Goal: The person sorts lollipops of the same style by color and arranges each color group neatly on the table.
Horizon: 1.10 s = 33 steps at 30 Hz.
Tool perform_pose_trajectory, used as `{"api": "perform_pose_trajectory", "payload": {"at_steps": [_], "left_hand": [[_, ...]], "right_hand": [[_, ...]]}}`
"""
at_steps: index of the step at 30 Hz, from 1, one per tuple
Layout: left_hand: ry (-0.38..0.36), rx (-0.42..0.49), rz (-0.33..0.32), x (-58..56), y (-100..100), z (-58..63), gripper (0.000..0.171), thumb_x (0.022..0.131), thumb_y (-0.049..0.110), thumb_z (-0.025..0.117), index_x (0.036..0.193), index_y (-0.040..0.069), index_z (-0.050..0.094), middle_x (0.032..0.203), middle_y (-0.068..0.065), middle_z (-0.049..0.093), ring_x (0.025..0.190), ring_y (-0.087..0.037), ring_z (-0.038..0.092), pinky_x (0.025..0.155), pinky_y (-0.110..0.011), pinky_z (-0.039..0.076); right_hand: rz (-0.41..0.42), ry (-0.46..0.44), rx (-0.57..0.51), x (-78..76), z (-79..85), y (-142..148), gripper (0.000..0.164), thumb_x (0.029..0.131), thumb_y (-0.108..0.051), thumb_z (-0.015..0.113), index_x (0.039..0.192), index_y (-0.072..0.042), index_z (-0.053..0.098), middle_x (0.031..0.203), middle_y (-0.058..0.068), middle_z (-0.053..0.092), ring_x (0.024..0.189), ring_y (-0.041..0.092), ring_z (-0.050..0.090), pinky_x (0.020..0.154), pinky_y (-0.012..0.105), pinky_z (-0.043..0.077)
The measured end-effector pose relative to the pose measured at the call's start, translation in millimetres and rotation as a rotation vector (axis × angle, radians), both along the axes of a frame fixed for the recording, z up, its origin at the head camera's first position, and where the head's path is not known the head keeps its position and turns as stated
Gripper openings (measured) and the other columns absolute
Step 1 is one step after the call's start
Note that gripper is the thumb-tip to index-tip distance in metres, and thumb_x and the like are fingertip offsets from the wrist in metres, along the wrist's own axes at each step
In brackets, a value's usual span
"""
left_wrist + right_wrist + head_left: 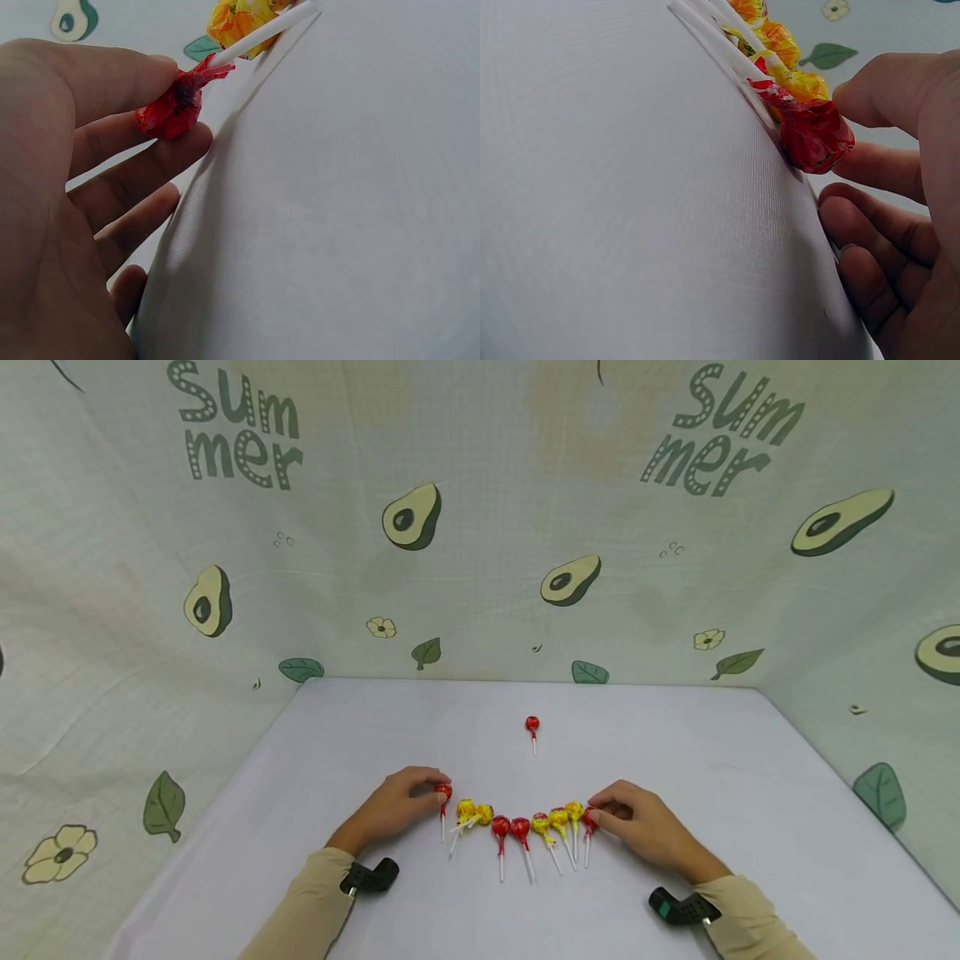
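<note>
On the left, my left hand (397, 806) pinches the head of a red lollipop (174, 112) between thumb and fingers, its white stick pointing towards me in the head view. At the row's other end, my right hand (648, 827) has thumb and index finger at the head of another red lollipop (817, 139), gripping it beside the yellow ones. Between the hands, two yellow lollipops (483, 814) lie with crossed sticks. Two red lollipops (521, 828) lie mid-row, followed by several yellow lollipops (557, 817) side by side.
A single red lollipop (532, 723) lies farther back on the white table (375, 718). Behind and beside the table hangs a pale cloth (480, 635) printed with avocados and leaves. Each wrist wears a black device (682, 907).
</note>
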<state>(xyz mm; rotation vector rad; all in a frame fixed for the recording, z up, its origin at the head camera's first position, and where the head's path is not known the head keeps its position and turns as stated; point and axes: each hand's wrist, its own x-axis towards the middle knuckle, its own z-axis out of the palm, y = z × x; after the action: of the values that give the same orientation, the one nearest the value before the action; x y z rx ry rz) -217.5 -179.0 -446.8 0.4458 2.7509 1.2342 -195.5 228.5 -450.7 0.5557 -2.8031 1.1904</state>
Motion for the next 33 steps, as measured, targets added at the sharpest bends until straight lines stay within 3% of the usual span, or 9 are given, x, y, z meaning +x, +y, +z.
{"api": "perform_pose_trajectory", "payload": {"at_steps": [17,23,33], "left_hand": [[0.016,0.042,0.054,-2.7,0.3,-0.7,0.029,0.095,0.036,0.07,0.121,0.025,0.071,0.122,0.011,0.065,0.13,-0.025,0.051,0.109,-0.054,0.035],[0.031,0.032,0.068,-6.7,1.9,-1.5,0.028,0.095,0.036,0.069,0.12,0.026,0.07,0.119,0.013,0.065,0.128,-0.022,0.052,0.108,-0.051,0.038],[0.053,0.051,0.092,-14.5,2.3,0.7,0.027,0.094,0.033,0.071,0.119,0.023,0.071,0.113,0.012,0.067,0.115,-0.017,0.058,0.102,-0.047,0.044]], "right_hand": [[0.003,0.005,0.021,-0.8,-2.2,0.6,0.017,0.093,-0.034,0.073,0.103,-0.022,0.073,0.094,-0.01,0.062,0.083,0.008,0.058,0.072,0.025,0.049],[0.005,0.037,0.014,0.9,-1.4,0.7,0.012,0.092,-0.027,0.075,0.103,-0.022,0.073,0.094,-0.012,0.062,0.083,0.007,0.058,0.073,0.025,0.049],[0.016,0.041,0.027,0.7,-0.3,-0.7,0.013,0.093,-0.028,0.073,0.104,-0.021,0.073,0.096,-0.013,0.062,0.085,0.006,0.058,0.074,0.026,0.049]]}}
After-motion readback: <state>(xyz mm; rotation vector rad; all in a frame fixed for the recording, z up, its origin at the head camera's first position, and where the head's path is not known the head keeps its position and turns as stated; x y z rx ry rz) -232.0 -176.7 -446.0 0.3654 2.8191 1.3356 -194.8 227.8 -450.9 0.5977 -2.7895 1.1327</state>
